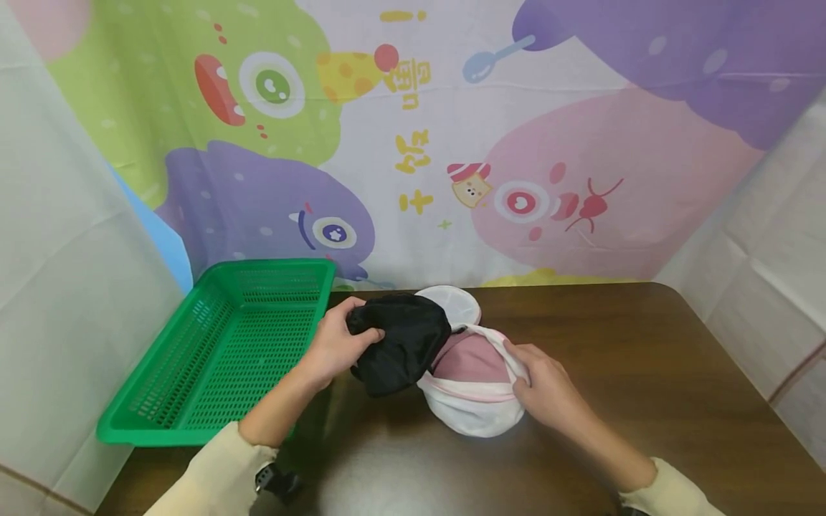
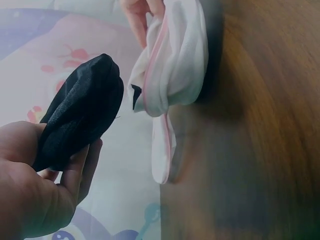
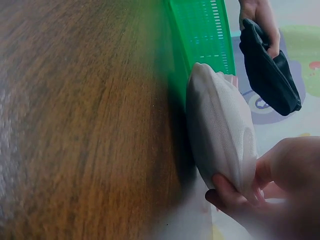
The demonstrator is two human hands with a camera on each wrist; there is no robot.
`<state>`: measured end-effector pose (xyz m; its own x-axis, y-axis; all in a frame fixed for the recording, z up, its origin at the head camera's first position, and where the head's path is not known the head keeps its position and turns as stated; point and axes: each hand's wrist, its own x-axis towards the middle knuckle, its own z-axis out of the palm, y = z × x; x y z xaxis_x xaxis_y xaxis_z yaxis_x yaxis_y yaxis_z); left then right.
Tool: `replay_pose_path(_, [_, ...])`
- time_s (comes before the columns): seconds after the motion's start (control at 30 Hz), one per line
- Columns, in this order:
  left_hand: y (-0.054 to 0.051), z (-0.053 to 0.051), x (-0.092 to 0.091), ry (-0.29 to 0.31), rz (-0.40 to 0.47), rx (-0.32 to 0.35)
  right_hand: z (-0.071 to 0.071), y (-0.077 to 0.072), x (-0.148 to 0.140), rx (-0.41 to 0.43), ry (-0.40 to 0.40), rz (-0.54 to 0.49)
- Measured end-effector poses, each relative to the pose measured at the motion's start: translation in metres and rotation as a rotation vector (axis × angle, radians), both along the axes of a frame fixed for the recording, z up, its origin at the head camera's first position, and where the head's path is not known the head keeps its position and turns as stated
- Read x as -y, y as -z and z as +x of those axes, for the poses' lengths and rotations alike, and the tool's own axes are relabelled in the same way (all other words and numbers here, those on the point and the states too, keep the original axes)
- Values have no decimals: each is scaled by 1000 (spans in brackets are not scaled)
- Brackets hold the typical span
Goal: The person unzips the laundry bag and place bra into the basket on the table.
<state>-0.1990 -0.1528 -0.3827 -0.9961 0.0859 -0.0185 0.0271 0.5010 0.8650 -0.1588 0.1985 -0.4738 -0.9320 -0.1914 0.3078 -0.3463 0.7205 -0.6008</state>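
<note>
My left hand (image 1: 338, 342) grips a folded black cloth item (image 1: 403, 342) between thumb and fingers, held up left of the bag's mouth; its exact kind cannot be told. A round white mesh laundry bag (image 1: 474, 416) with pink trim stands on the table, its mouth unzipped. Behind it the bag's round lid (image 1: 454, 304) is folded back. Dusky pink fabric (image 1: 474, 360) shows inside. My right hand (image 1: 548, 383) pinches the right side of the bag's rim. In the right wrist view, the bag (image 3: 217, 125) bulges from the fingers, with the black cloth (image 3: 270, 75) beyond it.
A green plastic basket (image 1: 325, 301) with slotted walls stands on the left of the brown wooden table (image 1: 619, 344). A cartoon-printed cloth (image 1: 419, 236) hangs along the back, with white cloth at both sides.
</note>
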Motion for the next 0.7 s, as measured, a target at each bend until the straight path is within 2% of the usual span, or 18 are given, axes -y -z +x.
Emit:
replay_pose_path(0.13, [-5,0,5,18,20,20,1,-2,1,10,3,5])
replay_pose_path(0.17, [-5,0,6,22,24,26,4,-9,3,33,3,9])
replay_pose_path(0.3, [-8,-1,10,26,30,41,6,-16,5,68,9,28])
replay_pose_path(0.7, [-22,-3,27,32,62,51,5,-17,5,85,17,29])
